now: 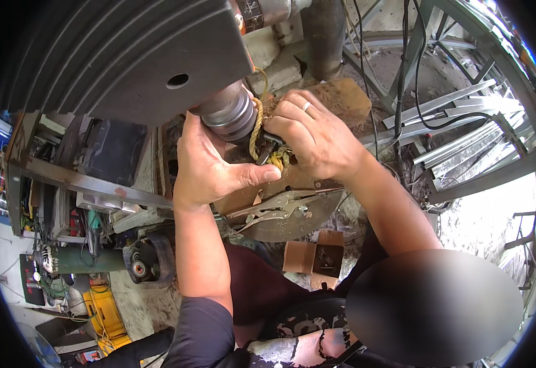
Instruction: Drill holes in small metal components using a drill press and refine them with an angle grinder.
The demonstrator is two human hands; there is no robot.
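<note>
Beneath the grey drill press head [157,55] hangs a steel drill chuck [228,115]. My left hand [209,168] cups the chuck from the left, its fingers hidden behind it and its thumb stretched out to the right. On the chuck's right side, my right hand [314,132] is closed around a dark metal chuck key [269,150], partly covered by my fingers. A yellow rope [257,129] runs down beside the chuck and is knotted at the key. Whether the key's tip sits in the chuck is hidden.
Locking pliers [277,208] lie on the round drill press table [317,218] below my hands. Lower down is an opened cardboard box [314,254]. Metal bars [464,141] and a steel frame [415,55] stand right; a shelf with tools [96,202] is left.
</note>
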